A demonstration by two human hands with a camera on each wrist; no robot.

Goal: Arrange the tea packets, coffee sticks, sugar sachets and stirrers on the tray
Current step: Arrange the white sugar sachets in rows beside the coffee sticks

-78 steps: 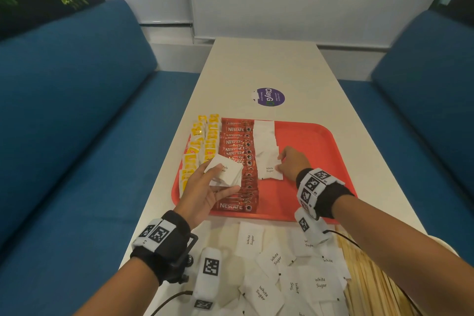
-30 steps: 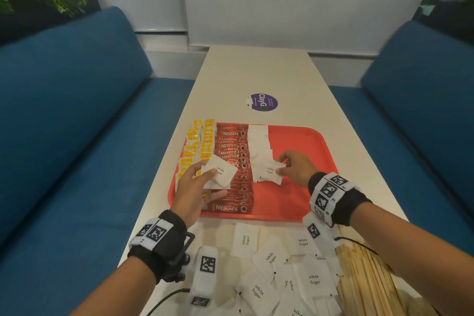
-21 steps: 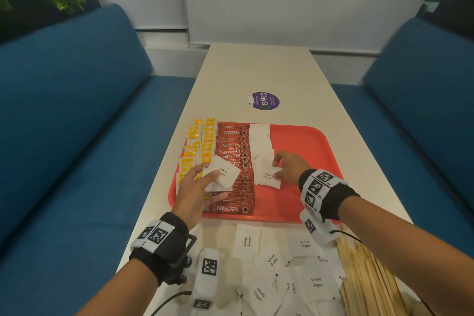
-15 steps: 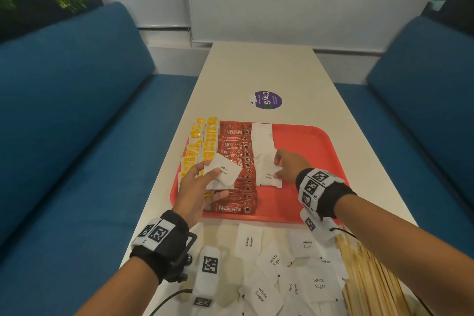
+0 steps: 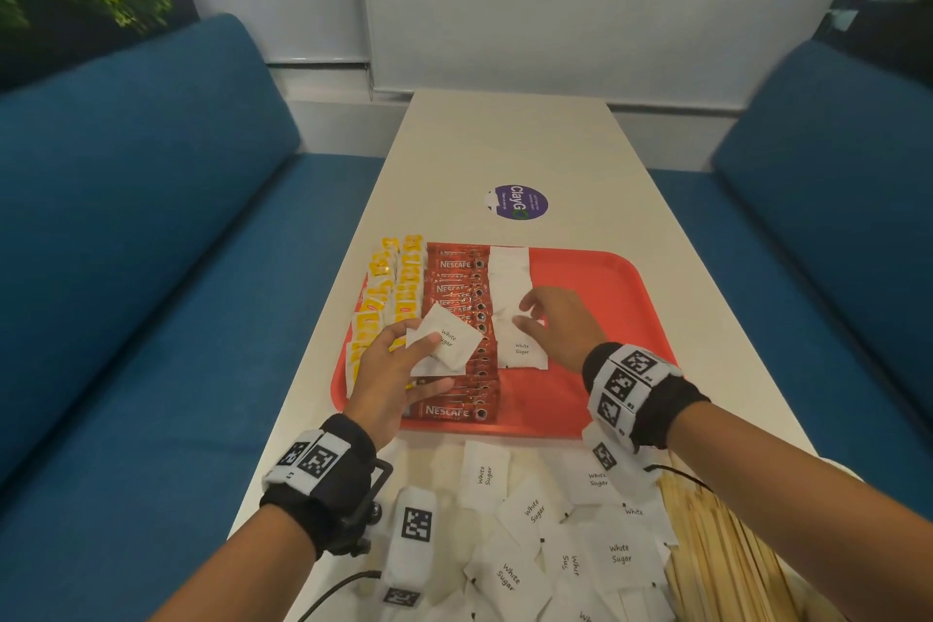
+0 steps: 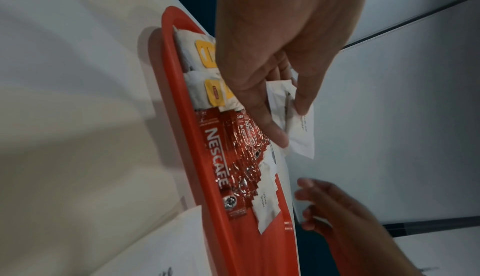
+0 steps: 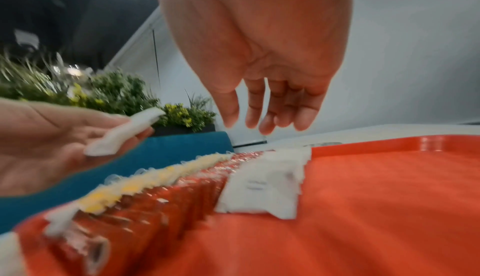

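On the red tray (image 5: 595, 298) lie three columns: yellow tea packets (image 5: 399, 288) at the left, red coffee sticks (image 5: 457, 288), then white sugar sachets (image 5: 510, 268). My left hand (image 5: 419, 359) pinches a small stack of sugar sachets (image 5: 447, 341) above the coffee sticks; the left wrist view shows the stack (image 6: 302, 132) between thumb and fingers. My right hand (image 5: 527, 313) hovers over the sugar column with fingers relaxed and empty, as the right wrist view (image 7: 259, 122) confirms. The nearest laid sachet (image 5: 522, 349) lies just below it.
Several loose sugar sachets (image 5: 555, 530) are scattered on the white table in front of the tray. A pile of wooden stirrers (image 5: 717, 551) lies at the near right. A purple sticker (image 5: 517, 202) sits beyond the tray. Blue sofas flank the table.
My right hand has lifted off the nearest sachet in the sugar column and now hangs above it with nothing held. The left hand keeps its stack in about the same place.
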